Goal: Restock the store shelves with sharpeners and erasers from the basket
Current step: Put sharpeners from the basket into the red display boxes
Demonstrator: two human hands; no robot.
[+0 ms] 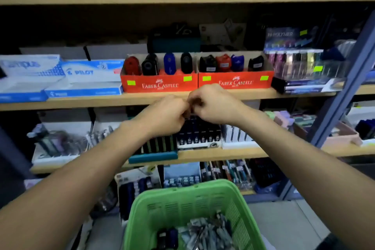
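Left hand (166, 114) and right hand (211, 105) curled, fingertips together on something small and dark — too hidden to identify, 2 red cardboard Faber-Castell sharpener trays (235, 83) on wooden shelf (81, 101) just behind, green slotted plastic basket (182, 201) below — packets inside.

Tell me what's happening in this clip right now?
A person is restocking stationery shelves. Both hands, left hand and right hand, meet in front of the shelf edge, fingers curled around something small between them; what it is cannot be made out. Just behind stand two red Faber-Castell boxes holding upright sharpeners. Below, a green basket holds more small items.
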